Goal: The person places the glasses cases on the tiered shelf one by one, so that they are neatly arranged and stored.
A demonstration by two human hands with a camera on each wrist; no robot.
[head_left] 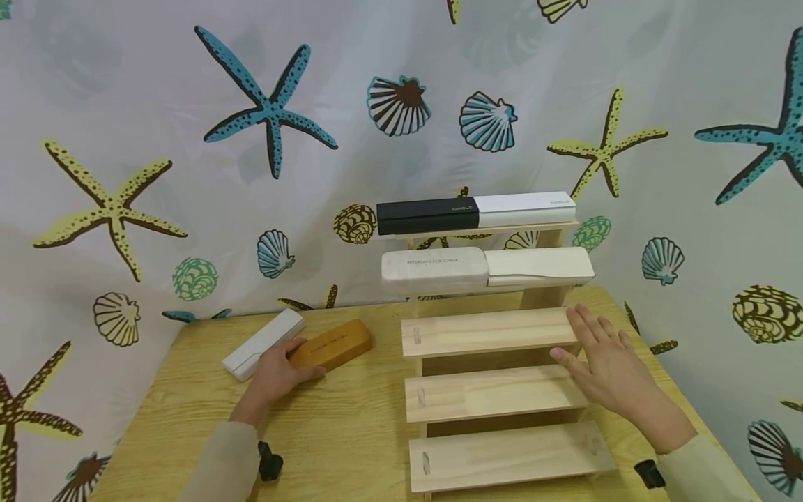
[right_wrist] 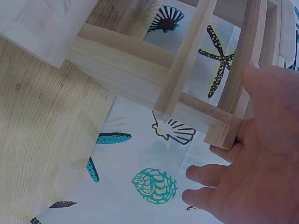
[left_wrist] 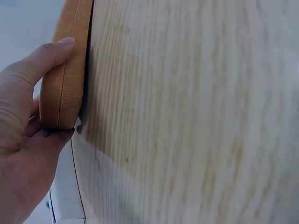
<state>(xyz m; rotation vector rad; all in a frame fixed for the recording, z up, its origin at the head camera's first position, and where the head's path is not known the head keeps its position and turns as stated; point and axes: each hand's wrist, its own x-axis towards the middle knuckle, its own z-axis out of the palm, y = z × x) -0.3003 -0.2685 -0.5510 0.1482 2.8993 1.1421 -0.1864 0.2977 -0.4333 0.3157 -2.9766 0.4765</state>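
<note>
On the table's left side my left hand (head_left: 276,373) grips an orange-brown glasses case (head_left: 335,345) by its near end. The left wrist view shows the thumb on the seamed, leathery side of this case (left_wrist: 70,88) and fingers around its end. Beside it lies a white case (head_left: 266,341). My right hand (head_left: 611,366) touches the right edge of a stepped wooden rack (head_left: 489,331), fingers fairly straight. In the right wrist view the hand (right_wrist: 266,144) lies against the rack's end, with the thumb by one tier.
A black case (head_left: 426,216) and a white case (head_left: 527,208) fill the rack's top tier. Below them sit a pale grey case (head_left: 433,268) and a cream case (head_left: 539,263). The lower tiers show bare wood. Behind hangs a starfish-and-shell curtain (head_left: 339,188).
</note>
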